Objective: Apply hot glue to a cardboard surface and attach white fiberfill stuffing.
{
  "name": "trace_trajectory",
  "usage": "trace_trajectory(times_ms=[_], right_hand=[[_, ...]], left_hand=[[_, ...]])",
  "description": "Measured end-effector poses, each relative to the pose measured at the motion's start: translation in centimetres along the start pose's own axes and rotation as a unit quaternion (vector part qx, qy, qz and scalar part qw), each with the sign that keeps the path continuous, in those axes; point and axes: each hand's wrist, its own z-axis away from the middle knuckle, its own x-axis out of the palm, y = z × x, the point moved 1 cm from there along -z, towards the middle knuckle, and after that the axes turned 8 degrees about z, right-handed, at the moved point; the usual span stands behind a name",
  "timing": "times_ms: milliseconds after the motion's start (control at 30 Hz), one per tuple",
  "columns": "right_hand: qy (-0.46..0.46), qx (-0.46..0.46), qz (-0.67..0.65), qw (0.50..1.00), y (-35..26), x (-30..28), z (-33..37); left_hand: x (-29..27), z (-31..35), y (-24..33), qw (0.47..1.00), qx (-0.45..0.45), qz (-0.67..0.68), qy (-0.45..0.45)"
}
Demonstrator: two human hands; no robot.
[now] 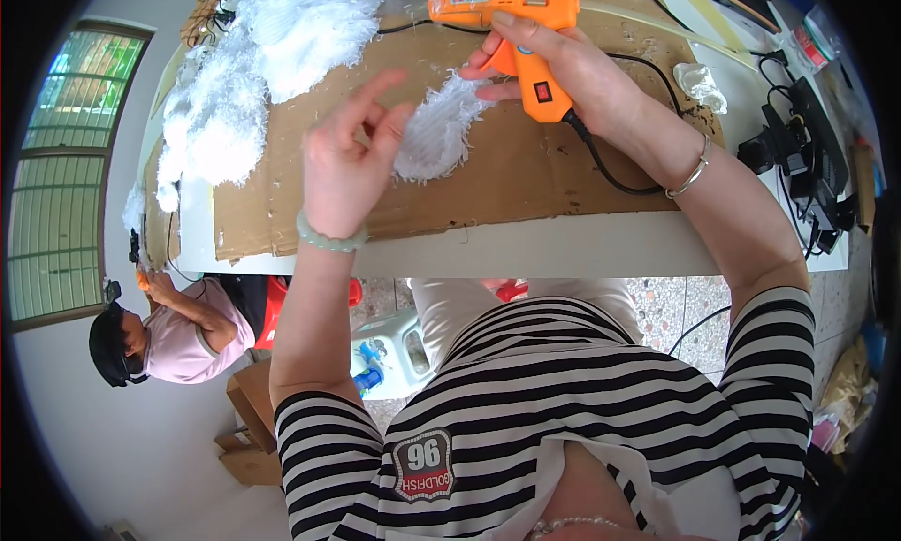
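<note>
An orange hot glue gun point(533, 67) is held by its handle in my right hand point(596, 76), its nozzle toward the left. A red switch shows on the handle, and a black cord runs from its base. My left hand point(352, 152) is raised over the cardboard, with thumb and forefinger apart and the other fingers partly curled; I see nothing in it. Between my hands a small white fringed, feathery piece point(436, 133) lies on the cardboard point(526, 189). It is beside my left thumb and below the glue gun's nozzle.
Large white feathery pieces point(296, 30) are heaped at the far left. A crumpled white scrap point(700, 87) lies at the right, near black plugs and cords point(798, 152). Another person point(192, 330) works at the table's left end. A pale stool point(399, 353) stands below the table.
</note>
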Motion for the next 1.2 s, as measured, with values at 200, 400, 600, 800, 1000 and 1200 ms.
trace_trajectory(times_ms=[200, 400, 600, 800, 1000, 1200], right_hand=[[0.008, 0.006, -0.001, 1.000, 0.3, -0.6, -0.5], [0.020, -0.040, -0.025, 0.999, 0.0, -1.2, -0.2], [0.097, 0.000, -0.097, 0.991, -1.4, -1.5, -0.6], [0.134, 0.014, -0.089, 0.987, -1.4, -3.4, -1.3], [0.134, 0.039, -0.074, 0.987, -1.5, -2.6, -1.0], [0.078, 0.008, -0.056, 0.995, -0.7, -3.8, -1.3]], left_hand=[[-5.4, -1.0, 3.7, 0.973, 0.058, 0.007, 0.223], [-7.8, -1.9, 3.7, 0.975, 0.096, 0.056, 0.193], [-2.8, 0.7, -1.7, 0.999, -0.033, -0.021, -0.019], [0.9, -1.4, -0.5, 0.993, -0.022, -0.084, -0.077], [2.4, -4.1, -2.2, 0.988, -0.055, -0.105, -0.100], [3.2, -5.3, -1.5, 0.969, -0.073, -0.172, -0.162]])
